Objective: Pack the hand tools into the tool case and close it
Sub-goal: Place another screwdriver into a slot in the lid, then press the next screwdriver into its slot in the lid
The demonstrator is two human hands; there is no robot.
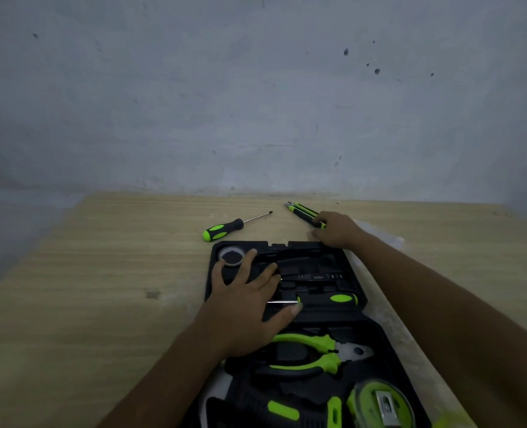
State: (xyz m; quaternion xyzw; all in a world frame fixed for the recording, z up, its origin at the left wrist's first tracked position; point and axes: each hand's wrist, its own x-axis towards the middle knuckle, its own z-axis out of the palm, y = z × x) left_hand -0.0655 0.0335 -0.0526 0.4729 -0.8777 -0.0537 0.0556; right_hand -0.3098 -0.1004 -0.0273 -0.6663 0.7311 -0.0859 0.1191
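Note:
The black tool case point(353, 274) lies open on the wooden table. Seated in it are a screwdriver with a black and green handle point(333, 299), green-handled pliers point(320, 350), a tape measure point(379, 403), a hammer grip point(274, 409) and a round clear box point(232, 255). My left hand point(246, 307) rests flat on the case with fingers spread, over the seated screwdriver's shaft. Beyond the case's far edge, my right hand point(336, 230) closes on the handle of a slim black and green tool point(302, 212) lying on the table. A loose Phillips screwdriver point(225, 230) lies to the left of it.
The table point(101, 288) meets a grey wall point(256, 103) at its far edge. Bare wood stretches left of the case. A clear plastic sheet point(376, 304) runs along the case's right side, under my right forearm.

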